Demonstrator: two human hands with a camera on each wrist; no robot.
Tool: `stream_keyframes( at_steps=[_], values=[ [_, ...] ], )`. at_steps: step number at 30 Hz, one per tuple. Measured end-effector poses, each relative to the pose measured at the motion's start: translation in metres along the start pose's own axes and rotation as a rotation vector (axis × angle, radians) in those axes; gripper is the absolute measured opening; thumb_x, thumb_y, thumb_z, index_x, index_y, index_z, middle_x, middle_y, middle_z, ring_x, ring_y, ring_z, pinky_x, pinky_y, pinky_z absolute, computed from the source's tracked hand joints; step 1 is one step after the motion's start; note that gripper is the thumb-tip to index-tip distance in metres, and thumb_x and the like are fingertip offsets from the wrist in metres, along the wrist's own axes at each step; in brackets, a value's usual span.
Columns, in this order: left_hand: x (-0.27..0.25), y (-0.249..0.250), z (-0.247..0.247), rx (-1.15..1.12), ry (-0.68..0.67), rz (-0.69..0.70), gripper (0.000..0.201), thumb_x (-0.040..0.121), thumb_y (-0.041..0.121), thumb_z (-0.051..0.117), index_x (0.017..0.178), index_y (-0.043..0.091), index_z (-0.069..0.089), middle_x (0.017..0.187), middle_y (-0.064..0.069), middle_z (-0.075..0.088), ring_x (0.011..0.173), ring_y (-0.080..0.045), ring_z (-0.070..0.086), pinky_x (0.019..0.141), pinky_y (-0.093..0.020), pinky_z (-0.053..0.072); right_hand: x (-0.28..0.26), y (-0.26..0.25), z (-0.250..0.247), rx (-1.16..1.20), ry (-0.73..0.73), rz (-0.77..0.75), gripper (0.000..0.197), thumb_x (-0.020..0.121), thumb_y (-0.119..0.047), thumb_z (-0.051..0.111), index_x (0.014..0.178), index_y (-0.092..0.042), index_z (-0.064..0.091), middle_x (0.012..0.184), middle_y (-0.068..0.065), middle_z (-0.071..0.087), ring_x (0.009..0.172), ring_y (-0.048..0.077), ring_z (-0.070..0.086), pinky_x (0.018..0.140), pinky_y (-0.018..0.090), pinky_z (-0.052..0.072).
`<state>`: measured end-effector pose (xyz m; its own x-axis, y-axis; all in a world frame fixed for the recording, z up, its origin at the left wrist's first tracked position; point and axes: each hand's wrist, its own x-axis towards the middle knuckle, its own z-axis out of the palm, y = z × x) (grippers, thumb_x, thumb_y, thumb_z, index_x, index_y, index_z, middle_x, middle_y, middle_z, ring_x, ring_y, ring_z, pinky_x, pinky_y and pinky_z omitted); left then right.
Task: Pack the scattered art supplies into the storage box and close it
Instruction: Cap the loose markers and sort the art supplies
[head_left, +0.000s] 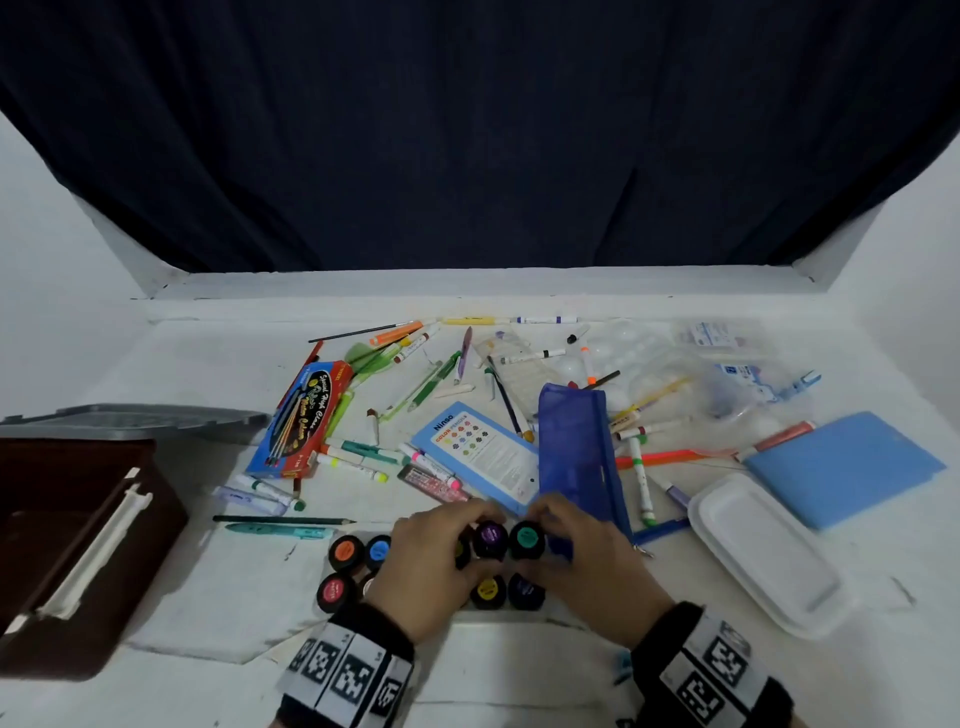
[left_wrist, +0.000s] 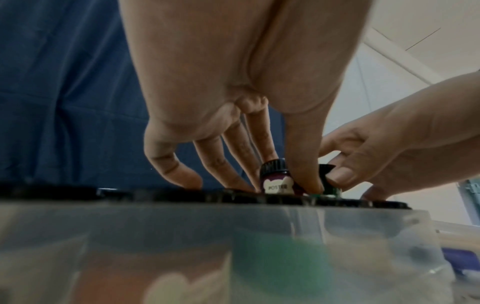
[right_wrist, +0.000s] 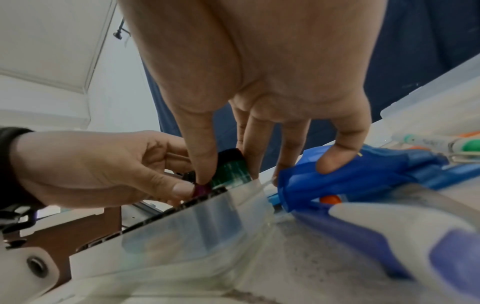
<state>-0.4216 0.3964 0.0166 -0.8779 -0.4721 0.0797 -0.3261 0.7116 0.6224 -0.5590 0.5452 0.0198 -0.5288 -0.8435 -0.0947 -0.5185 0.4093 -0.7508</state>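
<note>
Several small black-capped paint jars stand in a clear plastic tray (left_wrist: 182, 230) at the table's near edge. My left hand (head_left: 460, 538) pinches the purple jar (head_left: 491, 538), thumb on one side and fingers on the other. Beside it, my right hand (head_left: 558, 535) grips the green jar (head_left: 527, 538), its little finger resting on a blue mesh pouch (right_wrist: 369, 174). Both jars are raised above the others, the green one tilted. The brown storage box (head_left: 78, 545) stands open at the left, its grey lid (head_left: 130, 421) lying behind it.
Markers, pens and pencils lie scattered across the middle of the table. A red watercolour box (head_left: 306, 415), a colour pencil pack (head_left: 483, 457), a white case (head_left: 763, 551), a blue pad (head_left: 841, 467) and clear bags (head_left: 727, 364) surround them. A dark curtain hangs behind.
</note>
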Motion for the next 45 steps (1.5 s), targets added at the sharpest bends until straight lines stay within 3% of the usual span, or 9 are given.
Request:
stream_keyframes(
  at_steps=[5, 10, 18, 24, 29, 35, 39, 42, 45],
  values=[
    [0.002, 0.001, 0.004, 0.110, -0.017, -0.087, 0.036, 0.077, 0.046, 0.072, 0.109, 0.042, 0.055, 0.103, 0.023, 0.065, 0.105, -0.006, 0.057, 0.091, -0.042, 0.039, 0.000, -0.005, 0.010, -0.148, -0.001, 0.005, 0.034, 0.083, -0.039, 0.065, 0.107, -0.037, 0.041, 0.105, -0.019, 0.063, 0.105, 0.008, 0.058, 0.091, 0.044, 0.045],
    [0.001, 0.006, -0.003, 0.166, -0.109, -0.128, 0.042, 0.082, 0.057, 0.068, 0.118, 0.044, 0.052, 0.109, 0.026, 0.060, 0.109, -0.005, 0.051, 0.089, -0.037, 0.031, -0.002, -0.015, 0.009, -0.203, -0.048, 0.022, 0.026, 0.088, -0.042, 0.058, 0.104, -0.038, 0.038, 0.110, -0.014, 0.059, 0.108, 0.011, 0.052, 0.094, 0.046, 0.041],
    [0.001, 0.007, -0.008, 0.189, -0.117, -0.134, 0.035, 0.095, 0.048, 0.057, 0.130, 0.046, 0.053, 0.125, 0.022, 0.060, 0.121, -0.004, 0.049, 0.097, -0.036, 0.027, 0.003, -0.016, 0.008, -0.183, -0.057, 0.006, 0.029, 0.082, -0.047, 0.055, 0.108, -0.038, 0.047, 0.108, -0.009, 0.066, 0.100, 0.015, 0.062, 0.088, 0.045, 0.052],
    [0.003, 0.010, -0.005, 0.262, -0.089, -0.129, 0.032, 0.089, 0.046, 0.066, 0.120, 0.046, 0.059, 0.115, 0.019, 0.065, 0.115, -0.006, 0.053, 0.083, -0.033, 0.019, 0.008, -0.017, 0.005, -0.299, -0.069, -0.028, 0.016, 0.091, -0.030, 0.057, 0.107, -0.028, 0.054, 0.103, -0.004, 0.067, 0.093, 0.018, 0.063, 0.082, 0.040, 0.054],
    [0.003, 0.009, -0.010, 0.197, -0.104, -0.110, 0.042, 0.085, 0.058, 0.065, 0.125, 0.049, 0.053, 0.119, 0.026, 0.061, 0.115, 0.004, 0.051, 0.092, -0.035, 0.025, 0.007, -0.016, 0.001, -0.210, -0.014, -0.020, 0.023, 0.089, -0.032, 0.061, 0.112, -0.029, 0.057, 0.111, -0.008, 0.067, 0.096, 0.013, 0.062, 0.083, 0.034, 0.055],
    [-0.009, -0.015, -0.034, 0.236, -0.103, -0.136, 0.048, 0.084, 0.065, 0.060, 0.129, 0.055, 0.046, 0.128, 0.032, 0.051, 0.124, 0.001, 0.042, 0.092, -0.037, 0.025, 0.002, -0.021, 0.003, -0.280, -0.013, -0.048, 0.037, 0.090, -0.042, 0.060, 0.123, -0.032, 0.050, 0.122, -0.008, 0.057, 0.116, 0.015, 0.048, 0.099, 0.041, 0.043],
    [-0.035, -0.049, -0.060, 0.308, -0.236, -0.196, 0.091, 0.052, 0.087, 0.065, 0.133, 0.064, 0.032, 0.128, 0.036, 0.035, 0.124, 0.000, 0.033, 0.094, -0.037, 0.024, -0.005, -0.028, 0.008, -0.411, -0.174, -0.034, 0.071, 0.084, -0.059, 0.059, 0.144, -0.034, 0.031, 0.143, -0.009, 0.041, 0.135, 0.016, 0.034, 0.110, 0.048, 0.030],
    [-0.052, -0.078, -0.075, 0.248, -0.256, -0.206, 0.093, 0.046, 0.071, 0.079, 0.122, 0.077, 0.024, 0.128, 0.036, 0.039, 0.122, 0.002, 0.042, 0.102, -0.039, 0.037, -0.003, -0.028, 0.013, -0.558, -0.229, -0.057, 0.079, 0.077, -0.065, 0.062, 0.142, -0.033, 0.031, 0.142, -0.009, 0.039, 0.133, 0.019, 0.035, 0.107, 0.051, 0.032],
    [-0.063, -0.102, -0.079, 0.102, -0.168, -0.157, 0.094, 0.051, 0.050, 0.088, 0.125, 0.074, 0.035, 0.128, 0.028, 0.053, 0.118, 0.004, 0.052, 0.103, -0.036, 0.047, -0.001, -0.030, 0.017, -0.657, -0.245, -0.052, 0.080, 0.076, -0.056, 0.067, 0.142, -0.029, 0.031, 0.137, -0.004, 0.038, 0.127, 0.022, 0.040, 0.104, 0.048, 0.037]
  ],
)
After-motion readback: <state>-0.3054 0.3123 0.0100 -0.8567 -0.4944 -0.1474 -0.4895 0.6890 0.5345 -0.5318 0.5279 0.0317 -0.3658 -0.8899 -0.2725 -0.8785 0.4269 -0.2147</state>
